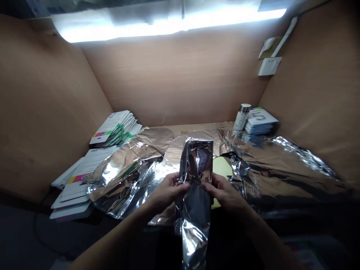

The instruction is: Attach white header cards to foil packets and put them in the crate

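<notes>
One folded strip of shiny silver foil (196, 204) is stretched lengthwise at the near edge of the table (194, 128), its lower end hanging down, with the left hand (174, 186) pinching its left edge and the right hand (221, 189) pinching its right edge, both thumbs on the near face. Behind it, large crinkled foil sheets lie spread to the left (128, 176) and right (284, 168), a pale yellow sheet (222, 166) showing just beside the right hand. Stacked white packets (112, 129) stand at the far left; a bottle (241, 119) and a stack of printed packs (260, 120) sit at the back right.
</notes>
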A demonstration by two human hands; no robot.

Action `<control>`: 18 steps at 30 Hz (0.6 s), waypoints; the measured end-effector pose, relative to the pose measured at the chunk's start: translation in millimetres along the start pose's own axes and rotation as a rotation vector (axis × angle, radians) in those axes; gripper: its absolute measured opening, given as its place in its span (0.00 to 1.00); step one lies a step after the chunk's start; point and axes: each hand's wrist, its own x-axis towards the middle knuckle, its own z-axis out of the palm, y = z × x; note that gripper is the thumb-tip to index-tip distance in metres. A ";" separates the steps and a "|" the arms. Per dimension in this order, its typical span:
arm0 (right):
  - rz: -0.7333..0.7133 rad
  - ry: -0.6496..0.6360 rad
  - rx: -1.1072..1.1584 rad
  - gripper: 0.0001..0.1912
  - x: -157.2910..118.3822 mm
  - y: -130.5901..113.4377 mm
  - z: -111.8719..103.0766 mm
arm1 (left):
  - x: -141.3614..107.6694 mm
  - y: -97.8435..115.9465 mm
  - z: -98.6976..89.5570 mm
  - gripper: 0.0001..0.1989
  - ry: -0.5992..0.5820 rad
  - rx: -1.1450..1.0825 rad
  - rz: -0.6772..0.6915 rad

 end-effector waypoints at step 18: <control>-0.500 0.050 -0.168 0.12 2.2 -15.8 -11.0 | -24.5 12.2 1.7 0.17 0.009 -0.049 0.153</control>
